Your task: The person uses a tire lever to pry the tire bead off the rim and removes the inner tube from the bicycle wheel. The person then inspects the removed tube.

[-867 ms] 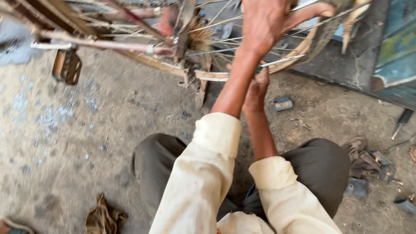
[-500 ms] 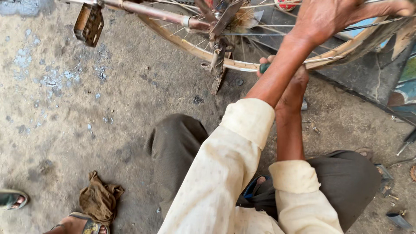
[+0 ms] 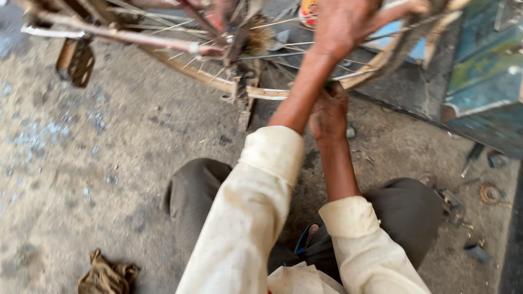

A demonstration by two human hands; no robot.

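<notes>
— Grip check, left hand point(image 3: 348, 24): clamped over the spokes and rim of the bicycle wheel point(image 3: 261, 92), finger stretched out toward the tyre.

— Right hand point(image 3: 328, 111)?

— Curled shut just under the rim, below the left wrist; can't tell what sits inside the fist.

— Sweeping left to right across the floor?

— Pedal point(image 3: 76, 62) hanging at far left, crumpled rag point(image 3: 106, 275) near the bottom edge, wheel raised across the top, small metal parts point(image 3: 490, 193) scattered by the right edge.
</notes>
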